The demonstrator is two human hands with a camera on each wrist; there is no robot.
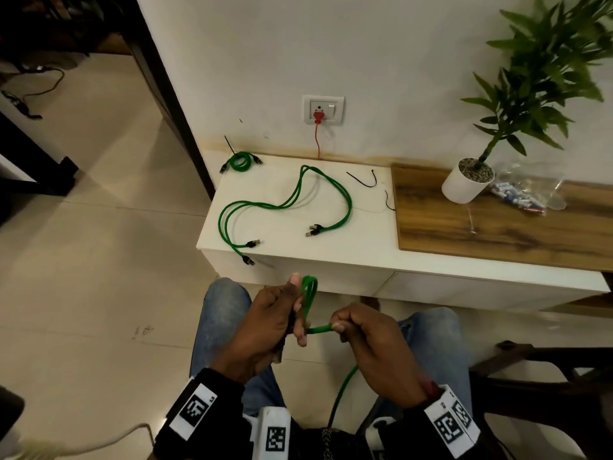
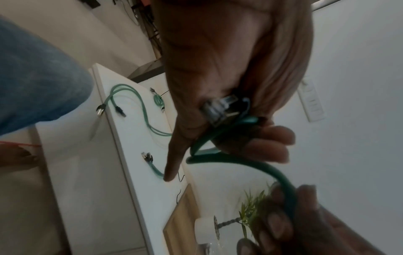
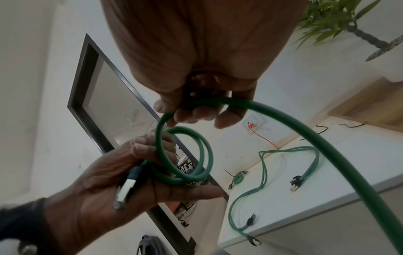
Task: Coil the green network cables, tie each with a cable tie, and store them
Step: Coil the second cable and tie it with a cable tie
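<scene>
Over my lap I hold a green network cable [image 1: 309, 295] in both hands. My left hand [image 1: 278, 313] grips its small coil [image 3: 191, 155] of two or three loops, with the cable's plug [image 3: 124, 191] lying in the palm. My right hand [image 1: 361, 330] pinches the free run of the same cable [image 3: 283, 124], which trails down past my right knee. On the white cabinet [image 1: 365, 260] lie two loose green cables [image 1: 285, 204] and one small tied coil [image 1: 240, 161] at the back left. Black cable ties [image 1: 363, 180] lie at its back right.
A wooden board [image 1: 497, 227] covers the cabinet's right part, carrying a potted plant [image 1: 467, 184] and a plastic bag [image 1: 527, 190]. A red plug and cord [image 1: 318, 127] hang from the wall socket behind. Tiled floor opens to the left; a dark chair frame [image 1: 547, 360] stands at my right.
</scene>
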